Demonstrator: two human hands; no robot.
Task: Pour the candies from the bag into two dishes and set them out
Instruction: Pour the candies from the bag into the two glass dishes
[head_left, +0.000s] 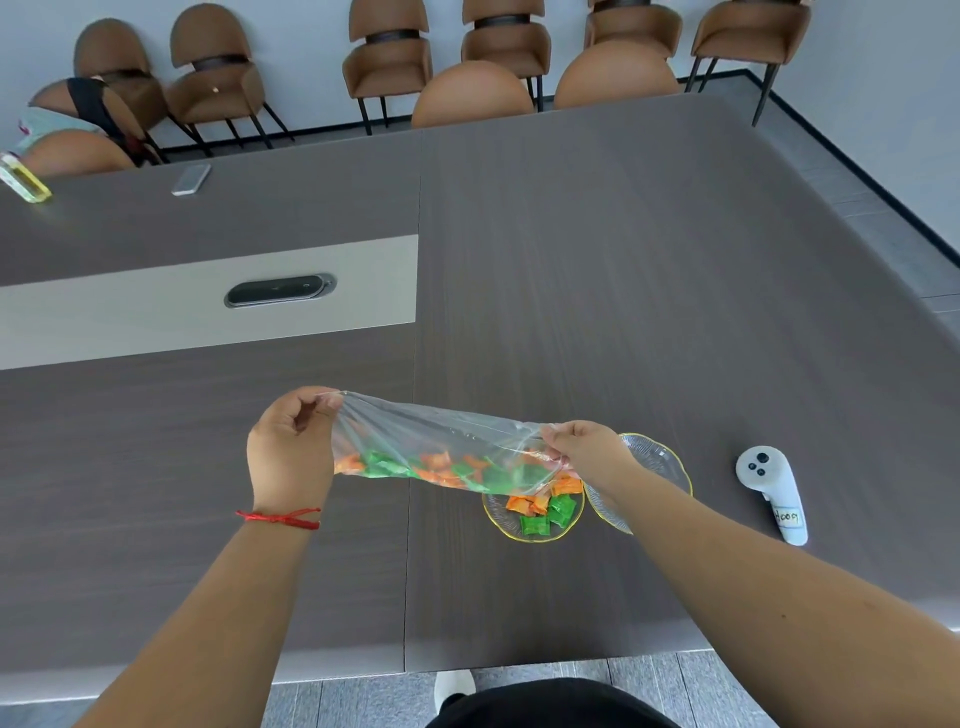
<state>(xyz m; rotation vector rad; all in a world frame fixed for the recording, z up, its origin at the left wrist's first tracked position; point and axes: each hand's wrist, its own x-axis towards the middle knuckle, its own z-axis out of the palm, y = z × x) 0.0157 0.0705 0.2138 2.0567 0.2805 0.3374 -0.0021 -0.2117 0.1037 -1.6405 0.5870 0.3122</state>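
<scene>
A clear plastic bag (441, 441) hangs stretched sideways over the table, with orange and green wrapped candies (436, 470) along its lower side. My left hand (291, 447) pinches the bag's left end. My right hand (587, 449) grips its right end, above the dishes. Below that end sits a glass dish with a gold rim (506, 527) holding several orange and green candies. A second glass dish (660, 460) stands right beside it, partly hidden by my right forearm; no candy shows in its visible part.
A white handheld controller (774, 493) lies right of the dishes. A phone (191, 179) and a small yellow bottle (23, 182) rest at the far left of the grey table (649, 270), a cable port (280, 291) sits mid-left. Brown chairs (387, 57) line the far edge.
</scene>
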